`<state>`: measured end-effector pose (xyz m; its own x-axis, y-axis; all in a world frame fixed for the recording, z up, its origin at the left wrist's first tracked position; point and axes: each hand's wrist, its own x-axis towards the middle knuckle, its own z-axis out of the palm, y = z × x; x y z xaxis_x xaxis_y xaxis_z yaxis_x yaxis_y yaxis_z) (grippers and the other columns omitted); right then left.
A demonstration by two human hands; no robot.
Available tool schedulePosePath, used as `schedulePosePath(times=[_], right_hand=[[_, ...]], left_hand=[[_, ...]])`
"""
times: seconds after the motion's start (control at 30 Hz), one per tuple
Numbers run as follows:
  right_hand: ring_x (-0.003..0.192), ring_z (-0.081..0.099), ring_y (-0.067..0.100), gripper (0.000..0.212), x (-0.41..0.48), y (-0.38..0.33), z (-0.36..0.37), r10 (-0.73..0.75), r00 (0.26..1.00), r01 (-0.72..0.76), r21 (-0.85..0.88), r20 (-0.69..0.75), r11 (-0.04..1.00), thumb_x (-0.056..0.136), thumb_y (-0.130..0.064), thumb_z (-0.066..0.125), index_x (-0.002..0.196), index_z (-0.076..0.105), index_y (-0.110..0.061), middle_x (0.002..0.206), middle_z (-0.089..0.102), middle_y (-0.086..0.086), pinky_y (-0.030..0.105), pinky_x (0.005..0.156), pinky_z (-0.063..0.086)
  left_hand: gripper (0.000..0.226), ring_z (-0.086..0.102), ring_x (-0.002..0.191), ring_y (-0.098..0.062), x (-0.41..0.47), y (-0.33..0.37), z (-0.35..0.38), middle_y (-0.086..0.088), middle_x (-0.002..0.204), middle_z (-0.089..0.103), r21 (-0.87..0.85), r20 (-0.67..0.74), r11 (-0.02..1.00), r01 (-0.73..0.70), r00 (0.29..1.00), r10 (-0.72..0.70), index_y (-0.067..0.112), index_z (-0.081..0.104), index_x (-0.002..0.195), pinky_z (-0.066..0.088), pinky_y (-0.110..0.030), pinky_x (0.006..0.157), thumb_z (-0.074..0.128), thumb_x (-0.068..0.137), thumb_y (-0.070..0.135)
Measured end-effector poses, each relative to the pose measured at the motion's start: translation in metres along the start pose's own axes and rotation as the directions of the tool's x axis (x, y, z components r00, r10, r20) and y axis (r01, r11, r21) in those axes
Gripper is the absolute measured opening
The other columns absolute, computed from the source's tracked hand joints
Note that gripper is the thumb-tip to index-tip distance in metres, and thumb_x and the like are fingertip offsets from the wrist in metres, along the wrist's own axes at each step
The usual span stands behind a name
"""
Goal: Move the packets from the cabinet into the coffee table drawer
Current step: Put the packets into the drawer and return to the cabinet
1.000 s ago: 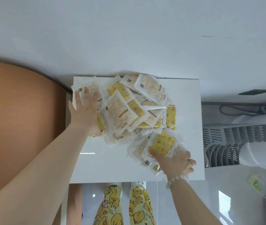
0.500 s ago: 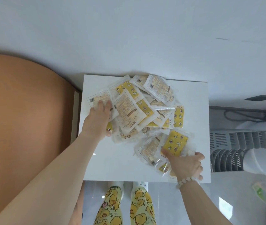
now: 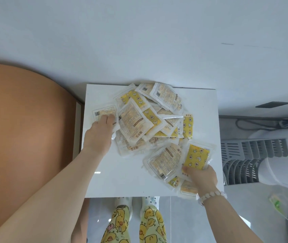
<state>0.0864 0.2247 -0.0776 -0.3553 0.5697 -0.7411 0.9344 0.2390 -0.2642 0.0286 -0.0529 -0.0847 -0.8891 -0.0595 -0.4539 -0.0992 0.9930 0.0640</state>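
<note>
Packets lie heaped on the white counter, most of them toward its far side. Left hand sits with bent fingers on a lone packet at the heap's left edge, though whether it pinches or merely presses it I cannot tell. Right hand grasps a yellow packet by the counter's near right corner, thumb on top, with others bunched beneath.

Packets crowd the cabinet top; its near-left corner is bare.
</note>
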Motion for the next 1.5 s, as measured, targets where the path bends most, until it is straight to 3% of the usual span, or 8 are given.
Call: schedulePosePath(times=[0.33,0.43,0.63,0.8,0.93,1.2,1.37,1.5], right_hand=[[0.092,0.063,0.030,0.036,-0.009,-0.002,-0.013,0.110,0.993,-0.113,0.118,0.034,0.987,0.067,-0.006,0.080,0.095,0.057,-0.009,0.093,0.065,0.009,0.043,0.088,0.052],[0.086,0.061,0.028,0.025,-0.020,-0.012,-0.024,0.086,0.996,-0.088,0.176,0.018,0.980,0.071,-0.008,0.079,0.075,0.055,-0.013,0.078,0.061,0.003,0.043,0.090,0.051],[0.070,0.058,0.020,0.025,-0.055,-0.032,-0.058,0.043,0.997,-0.066,0.421,0.063,0.904,0.071,-0.001,0.079,0.084,0.058,-0.009,0.073,0.060,0.001,0.033,0.075,0.047],[0.078,0.067,0.025,0.037,-0.085,-0.061,-0.063,-0.005,0.978,-0.101,0.493,0.208,0.864,0.066,0.001,0.082,0.097,0.063,-0.002,0.087,0.069,0.009,0.039,0.076,0.056],[0.092,0.067,0.033,0.042,-0.113,-0.079,-0.066,-0.063,0.942,-0.121,0.509,0.329,0.852,0.064,0.004,0.080,0.101,0.063,-0.003,0.099,0.070,0.013,0.052,0.086,0.053],[0.091,0.066,0.033,0.029,-0.154,-0.094,-0.092,-0.130,0.943,-0.061,0.542,0.308,0.838,0.070,0.006,0.070,0.096,0.064,-0.005,0.098,0.069,0.014,0.050,0.083,0.055],[0.094,0.065,0.033,0.038,-0.170,-0.093,-0.117,-0.152,0.944,-0.052,0.585,0.293,0.809,0.068,0.002,0.069,0.105,0.064,-0.005,0.103,0.068,0.014,0.051,0.087,0.053],[0.094,0.064,0.035,0.049,-0.175,-0.080,-0.148,-0.134,0.962,-0.052,0.639,0.240,0.768,0.060,-0.001,0.072,0.108,0.061,-0.003,0.105,0.066,0.015,0.052,0.087,0.052]], left_hand=[[0.047,0.053,0.108,-0.035,-0.003,0.000,-0.011,-0.009,0.124,0.047,-0.175,0.168,0.981,0.088,0.984,-0.059,0.012,0.043,0.133,0.043,-0.037,0.084,0.049,0.087,0.001],[0.029,0.054,0.099,-0.031,-0.013,0.000,-0.013,-0.008,0.106,0.056,-0.262,0.163,0.957,0.126,0.983,-0.085,0.012,0.052,0.112,0.038,-0.032,0.071,0.042,0.088,0.002],[0.044,0.046,0.082,-0.023,-0.050,0.022,-0.043,-0.007,0.098,0.050,-0.419,0.115,0.889,0.182,0.982,-0.147,0.020,0.048,0.133,0.035,-0.026,0.065,0.040,0.091,0.009],[0.002,0.054,0.074,-0.021,-0.073,0.045,-0.085,0.000,0.070,0.051,-0.650,0.231,0.698,0.299,0.953,-0.194,0.013,0.050,0.089,0.036,-0.024,0.052,0.048,0.088,0.013],[0.013,0.045,0.054,-0.013,-0.086,0.058,-0.116,0.002,0.064,0.048,-0.804,0.310,0.480,0.350,0.937,-0.164,0.009,0.060,0.094,0.037,-0.024,0.050,0.061,0.084,0.017],[0.032,0.045,0.050,-0.012,-0.110,0.060,-0.165,-0.005,0.077,0.060,-0.873,0.312,0.337,0.352,0.935,-0.167,0.011,0.058,0.102,0.037,-0.022,0.046,0.074,0.075,0.019],[0.033,0.044,0.053,-0.016,-0.112,0.086,-0.200,-0.004,0.067,0.050,-0.888,0.267,0.370,0.275,0.961,-0.073,0.003,0.058,0.090,0.039,-0.025,0.051,0.080,0.072,0.021],[0.052,0.056,0.067,-0.015,-0.114,0.120,-0.220,-0.009,0.095,0.064,-0.895,0.205,0.416,0.160,0.977,0.065,0.004,0.058,0.116,0.041,-0.023,0.052,0.079,0.072,0.022]])
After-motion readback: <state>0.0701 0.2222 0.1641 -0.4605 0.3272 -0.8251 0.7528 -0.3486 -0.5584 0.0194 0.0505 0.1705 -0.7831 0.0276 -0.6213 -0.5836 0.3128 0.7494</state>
